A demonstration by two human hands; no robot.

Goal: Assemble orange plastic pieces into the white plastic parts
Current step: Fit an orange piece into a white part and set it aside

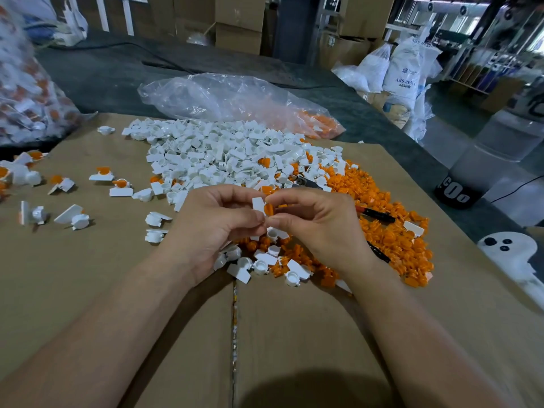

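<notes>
My left hand [215, 225] pinches a small white plastic part [258, 204] above the cardboard. My right hand [318, 225] pinches an orange plastic piece [269, 209] and holds it against that white part. A big heap of white parts [223, 154] lies beyond my hands. A heap of orange pieces [388, 228] spreads to the right. Several loose white parts [262, 265] and orange pieces lie just below my hands. Joined white-and-orange pieces [101, 174] are scattered at the left.
The cardboard sheet [147, 290] covers the worktable. A clear plastic bag [235, 101] with orange pieces lies behind the white heap. Another bag of joined parts [26, 92] stands at the far left. A black-handled tool [374, 214] lies in the orange heap.
</notes>
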